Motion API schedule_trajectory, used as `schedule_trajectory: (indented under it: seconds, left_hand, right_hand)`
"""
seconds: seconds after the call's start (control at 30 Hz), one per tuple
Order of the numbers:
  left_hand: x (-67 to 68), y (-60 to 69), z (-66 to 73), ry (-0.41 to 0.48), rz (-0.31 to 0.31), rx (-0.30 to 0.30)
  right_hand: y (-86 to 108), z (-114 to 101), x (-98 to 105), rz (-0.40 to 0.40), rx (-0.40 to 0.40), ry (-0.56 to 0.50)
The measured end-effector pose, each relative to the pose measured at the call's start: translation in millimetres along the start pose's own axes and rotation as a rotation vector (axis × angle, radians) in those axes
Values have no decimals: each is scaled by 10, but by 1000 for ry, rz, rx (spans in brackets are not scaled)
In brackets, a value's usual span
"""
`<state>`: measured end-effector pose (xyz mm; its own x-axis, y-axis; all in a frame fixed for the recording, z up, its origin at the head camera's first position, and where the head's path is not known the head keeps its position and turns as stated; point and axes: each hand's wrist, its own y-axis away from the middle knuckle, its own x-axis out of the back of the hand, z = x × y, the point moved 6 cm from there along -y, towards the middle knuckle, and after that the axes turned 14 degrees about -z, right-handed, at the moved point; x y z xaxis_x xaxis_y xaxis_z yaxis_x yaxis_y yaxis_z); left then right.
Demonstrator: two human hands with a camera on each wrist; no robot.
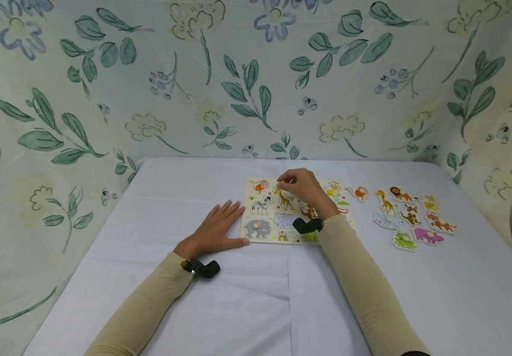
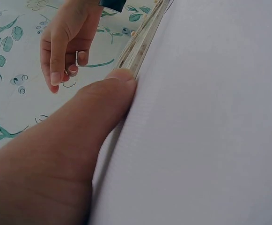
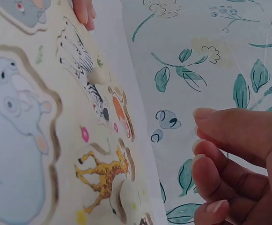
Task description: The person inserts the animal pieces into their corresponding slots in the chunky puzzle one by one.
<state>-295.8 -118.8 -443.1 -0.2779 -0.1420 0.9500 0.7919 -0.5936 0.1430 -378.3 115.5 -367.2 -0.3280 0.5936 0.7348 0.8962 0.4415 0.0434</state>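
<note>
A wooden animal puzzle board (image 1: pixel 266 240) lies on the white table. My left hand (image 1: pixel 215 230) rests flat with spread fingers, its fingertips and thumb touching the board's left side; the left wrist view shows the thumb (image 2: pixel 103 96) against the board's edge. Above the board's upper middle is my right hand (image 1: pixel 302 188). Its fingers are loosely bent, and the right wrist view shows nothing between thumb (image 3: pixel 238 129) and fingertips. Beneath it is a giraffe picture (image 3: pixel 105 176). An elephant piece (image 1: pixel 257 228) and a zebra piece (image 1: pixel 260 205), with knobs, sit in the board. My right arm hides part of it.
Right of the board lie several loose animal pieces, among them a giraffe (image 1: pixel 385 202), a lion (image 1: pixel 400 194), a purple hippo (image 1: pixel 428 236) and a green frog (image 1: pixel 404 241). A floral cloth (image 1: pixel 256 138) hangs behind the table.
</note>
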Motion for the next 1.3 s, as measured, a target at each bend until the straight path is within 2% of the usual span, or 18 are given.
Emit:
schedule_trajectory:
  seconds: [0.33, 0.53, 0.8, 1.1, 1.3]
  left_hand:
    - [-9, -11, -7, -12, 1, 4]
    - [0, -8, 23, 4, 6, -8]
    - [-1, -14, 5, -15, 10, 8]
    - [-13, -5, 22, -5, 4, -11]
    - [3, 3, -9, -16, 17, -11]
  right_hand:
    - [63, 184, 153, 10, -34, 16]
    - [128, 274, 208, 11, -26, 26]
    - [221, 358, 319, 21, -56, 28]
    - [312, 556, 375, 46, -79, 53]
    - [315, 568, 468, 72, -92, 53]
